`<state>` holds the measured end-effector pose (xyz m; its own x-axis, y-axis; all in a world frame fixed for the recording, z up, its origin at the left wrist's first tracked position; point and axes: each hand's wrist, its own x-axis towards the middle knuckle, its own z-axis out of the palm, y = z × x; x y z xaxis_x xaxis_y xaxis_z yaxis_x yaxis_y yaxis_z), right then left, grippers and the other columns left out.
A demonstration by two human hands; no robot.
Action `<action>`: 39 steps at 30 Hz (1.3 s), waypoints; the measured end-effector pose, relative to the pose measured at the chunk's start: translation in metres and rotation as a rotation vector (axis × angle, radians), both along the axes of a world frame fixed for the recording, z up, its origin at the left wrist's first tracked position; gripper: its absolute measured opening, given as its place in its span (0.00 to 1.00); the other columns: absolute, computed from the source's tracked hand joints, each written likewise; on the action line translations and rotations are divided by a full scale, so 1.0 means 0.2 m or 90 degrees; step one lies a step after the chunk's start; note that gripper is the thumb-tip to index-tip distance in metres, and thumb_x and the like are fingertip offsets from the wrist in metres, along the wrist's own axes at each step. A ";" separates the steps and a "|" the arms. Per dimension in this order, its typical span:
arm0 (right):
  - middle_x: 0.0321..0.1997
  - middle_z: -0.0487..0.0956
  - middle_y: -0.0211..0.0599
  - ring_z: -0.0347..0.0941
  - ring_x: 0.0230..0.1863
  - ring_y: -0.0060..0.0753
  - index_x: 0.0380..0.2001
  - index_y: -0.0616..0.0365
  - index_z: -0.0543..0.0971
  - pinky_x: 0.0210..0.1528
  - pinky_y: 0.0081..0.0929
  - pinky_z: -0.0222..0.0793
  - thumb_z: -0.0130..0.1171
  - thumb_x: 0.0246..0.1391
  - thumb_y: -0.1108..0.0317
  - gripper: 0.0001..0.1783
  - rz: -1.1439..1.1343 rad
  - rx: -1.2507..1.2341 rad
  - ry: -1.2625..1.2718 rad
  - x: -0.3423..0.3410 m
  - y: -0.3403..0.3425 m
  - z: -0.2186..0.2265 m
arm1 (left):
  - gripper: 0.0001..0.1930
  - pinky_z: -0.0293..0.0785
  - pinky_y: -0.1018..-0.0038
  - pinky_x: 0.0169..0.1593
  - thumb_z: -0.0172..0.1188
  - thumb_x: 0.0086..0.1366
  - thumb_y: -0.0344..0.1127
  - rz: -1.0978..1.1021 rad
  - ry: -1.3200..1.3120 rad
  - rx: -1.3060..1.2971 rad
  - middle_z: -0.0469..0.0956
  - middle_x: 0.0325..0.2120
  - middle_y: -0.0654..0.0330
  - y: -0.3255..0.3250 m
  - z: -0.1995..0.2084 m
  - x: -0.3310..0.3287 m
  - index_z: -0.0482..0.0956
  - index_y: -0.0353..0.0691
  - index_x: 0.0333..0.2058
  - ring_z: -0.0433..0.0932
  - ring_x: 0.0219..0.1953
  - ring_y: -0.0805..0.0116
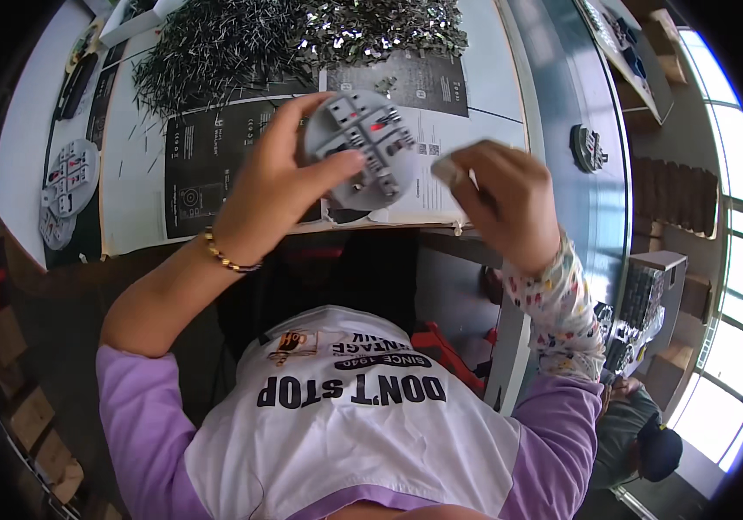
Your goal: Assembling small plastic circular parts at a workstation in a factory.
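My left hand (280,173) grips a round grey disc (399,178) by its edge, thumb lying across the top. Raised dark blocks, slots and a couple of small red spots cover the disc's face, which is tilted toward me. Just to its right, apart from it, is my right hand (510,199) with the fingers curled together. Something pale shows at those fingertips, too blurred to name. Beyond the disc, a heap of thin dark metal pins (215,56) lies beside a heap of small shiny metal pieces (380,30).
Printed dark cardboard (207,165) covers part of the white table (133,191). Similar grey discs (72,173) are stacked at the left, and another disc (588,147) sits on the blue-grey surface at right. A person (640,433) in a dark cap is at lower right.
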<state>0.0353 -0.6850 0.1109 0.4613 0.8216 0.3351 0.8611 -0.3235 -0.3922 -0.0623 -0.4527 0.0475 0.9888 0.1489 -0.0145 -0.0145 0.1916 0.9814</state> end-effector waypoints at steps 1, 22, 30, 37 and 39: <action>0.31 0.79 0.40 0.76 0.25 0.41 0.38 0.61 0.82 0.28 0.34 0.72 0.60 0.55 0.77 0.07 -0.029 0.016 0.029 0.11 0.04 -0.06 | 0.30 0.79 0.75 0.50 0.68 0.63 0.35 0.006 0.005 0.000 0.80 0.47 0.50 0.07 -0.05 -0.03 0.66 0.28 0.59 0.80 0.48 0.74; 0.44 0.78 0.39 0.79 0.42 0.42 0.46 0.63 0.77 0.42 0.35 0.80 0.60 0.55 0.78 0.14 0.032 -0.187 -0.057 0.49 0.20 -0.30 | 0.17 0.68 0.61 0.56 0.67 0.53 0.26 0.069 -0.230 0.592 0.76 0.46 0.61 0.06 -0.17 -0.05 0.80 0.41 0.44 0.72 0.50 0.55; 0.37 0.78 0.39 0.79 0.34 0.38 0.42 0.63 0.79 0.37 0.28 0.77 0.61 0.51 0.82 0.13 -0.019 -0.074 0.105 0.01 0.10 -0.34 | 0.06 0.67 0.62 0.54 0.69 0.52 0.28 -0.032 -0.219 0.586 0.77 0.43 0.64 0.09 -0.16 0.01 0.83 0.45 0.30 0.72 0.48 0.58; 0.34 0.78 0.40 0.78 0.28 0.40 0.41 0.60 0.78 0.30 0.30 0.76 0.63 0.45 0.81 0.17 0.006 -0.059 -0.052 0.01 0.09 -0.35 | 0.08 0.65 0.60 0.54 0.70 0.50 0.30 -0.020 -0.259 0.707 0.75 0.39 0.64 0.01 -0.12 0.02 0.78 0.45 0.26 0.71 0.47 0.59; 0.37 0.79 0.40 0.78 0.28 0.44 0.42 0.60 0.78 0.30 0.33 0.77 0.64 0.43 0.80 0.19 -0.004 -0.012 0.085 -0.01 0.10 -0.31 | 0.09 0.64 0.59 0.54 0.70 0.50 0.30 0.007 -0.264 0.717 0.75 0.38 0.64 -0.01 -0.14 0.02 0.76 0.45 0.26 0.71 0.47 0.59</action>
<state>0.0331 -0.6641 0.0484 0.5064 0.8237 0.2552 0.7996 -0.3377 -0.4966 -0.0592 -0.4542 0.0195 0.8859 -0.1185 0.4485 -0.3658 -0.7731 0.5183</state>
